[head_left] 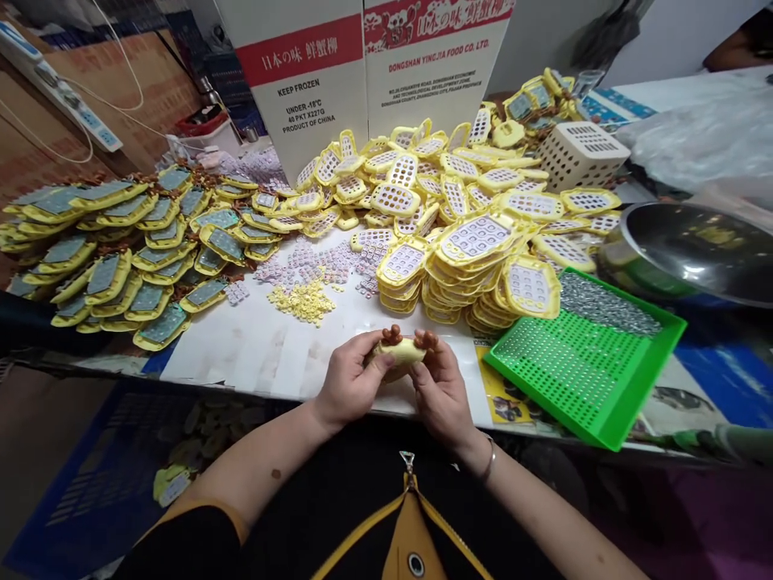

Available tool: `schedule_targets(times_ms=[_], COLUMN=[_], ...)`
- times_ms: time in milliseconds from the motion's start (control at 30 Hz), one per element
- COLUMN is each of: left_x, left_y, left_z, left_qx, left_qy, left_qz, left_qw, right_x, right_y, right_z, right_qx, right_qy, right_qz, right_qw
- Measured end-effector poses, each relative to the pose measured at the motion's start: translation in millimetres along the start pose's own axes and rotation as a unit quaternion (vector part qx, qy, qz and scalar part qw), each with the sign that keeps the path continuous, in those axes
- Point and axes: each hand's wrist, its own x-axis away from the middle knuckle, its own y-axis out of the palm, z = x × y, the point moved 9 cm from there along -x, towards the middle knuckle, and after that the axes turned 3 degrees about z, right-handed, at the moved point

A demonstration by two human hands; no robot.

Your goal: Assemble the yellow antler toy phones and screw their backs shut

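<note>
A yellow toy phone casing (403, 351) with brown knobs at its far corners is held between both hands, tilted above the white work surface. My left hand (350, 383) is closed around its left end, thumb along the near side. Around its right end, my right hand (444, 395) is closed too, with its thumb near the lower edge. The casing's far face is hidden. Just beyond the hands lie a small heap of yellow buttons (302, 302) and scattered pale purple keypad pieces (314, 262). Stacked yellow casings with keypads (474, 242) stand beyond my right hand.
Piled yellow casings with grey-green boards (145, 300) fill the left side. A green perforated tray (580, 379) holding small screws (604, 300) sits at right, near a metal bowl (694, 250) and a beige perforated box (580, 155). A white carton (320, 97) stands behind.
</note>
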Motion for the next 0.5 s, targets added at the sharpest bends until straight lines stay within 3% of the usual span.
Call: schedule_targets(times_ms=[233, 367, 500], left_x=[0.0, -1.7, 0.2], left_y=[6.6, 6.6, 12.1], left_z=[-0.4, 0.6, 4.5], left_qx=[-0.049, -0.086, -0.143], left_qy=[0.039, 0.062, 0.094], left_qz=[-0.022, -0.040, -0.094], left_qw=[0.998, 0.994, 0.981], right_x=[-2.3, -5.1, -11.0], right_y=[-9.1, -6.8, -19.8], right_z=[12.7, 17.7, -23.8], right_qx=[-0.014, -0.046, 0.084], right_qy=[0.014, 0.060, -0.079], right_qz=[0.046, 0.020, 0.023], right_qw=[0.999, 0.997, 0.993])
